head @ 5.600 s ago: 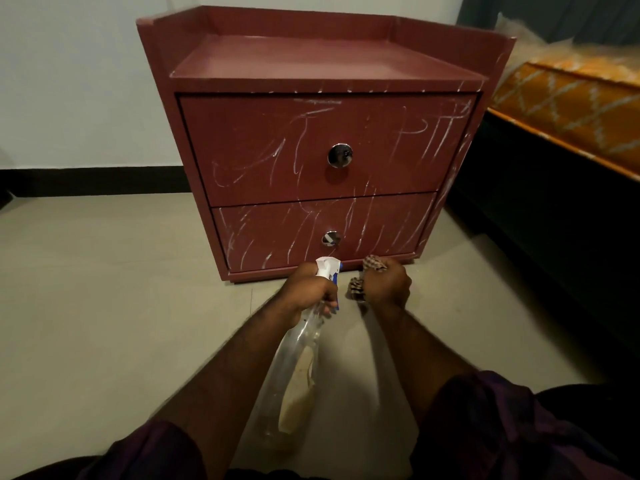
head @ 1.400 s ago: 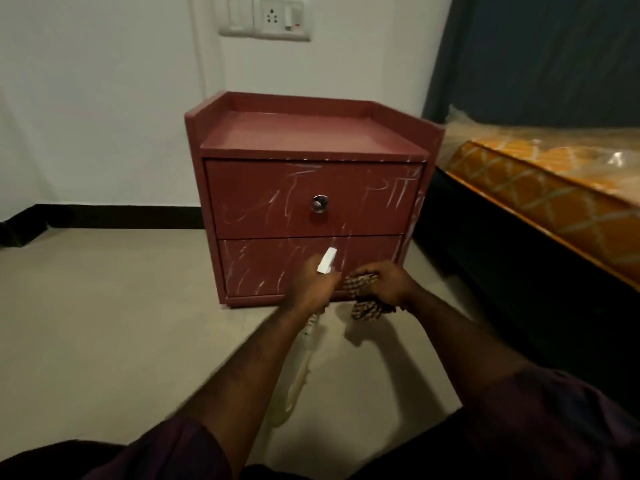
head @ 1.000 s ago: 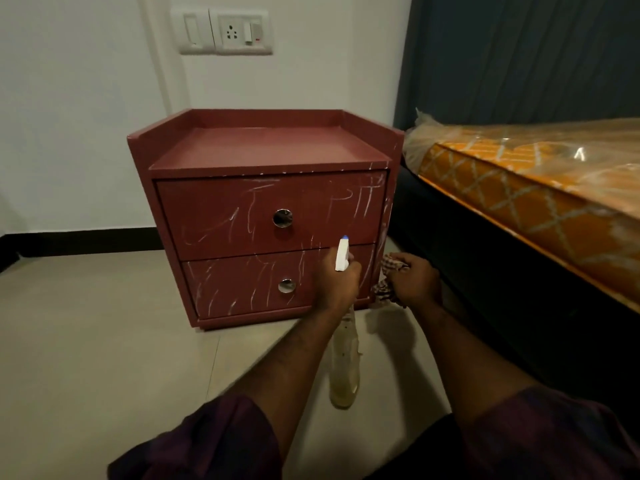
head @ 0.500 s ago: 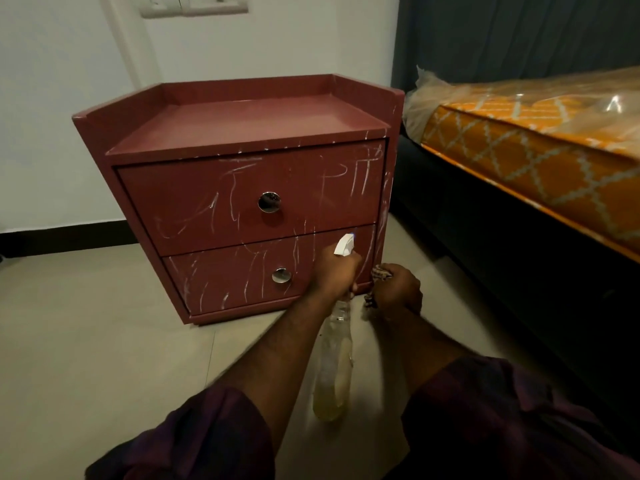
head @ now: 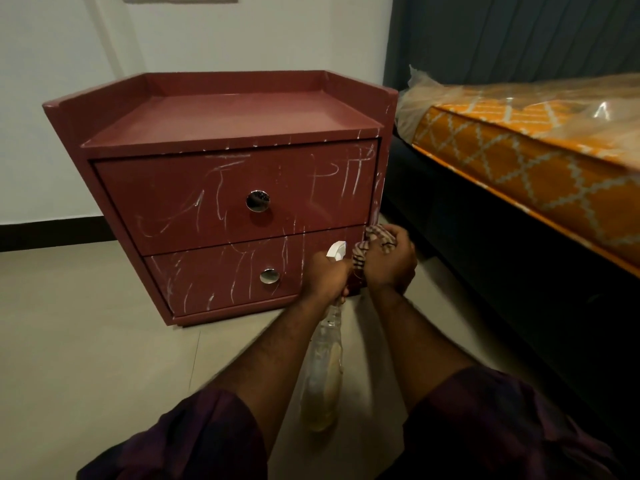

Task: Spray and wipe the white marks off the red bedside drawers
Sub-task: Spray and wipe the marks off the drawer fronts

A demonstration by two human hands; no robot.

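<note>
The red bedside drawers (head: 221, 188) stand on the floor against the wall, both drawer fronts streaked with white marks. My left hand (head: 325, 277) grips the neck of a clear spray bottle (head: 323, 368) with a white nozzle, which hangs down below the hand. My right hand (head: 389, 263) holds a bunched checked cloth (head: 377, 237) at the lower drawer's right end, close to the cabinet's front right corner. The two hands nearly touch. Each drawer has a round chrome knob.
A bed with an orange patterned mattress (head: 540, 161) in plastic wrap stands right of the drawers, its dark frame (head: 485, 258) close by. Beige tiled floor (head: 76, 341) spreads to the left. A dark curtain (head: 519, 36) hangs behind the bed.
The view has swung from left to right and back. My hands stay low in front of the lower drawer; the right hand with the cloth has risen slightly toward the cabinet's right corner.
</note>
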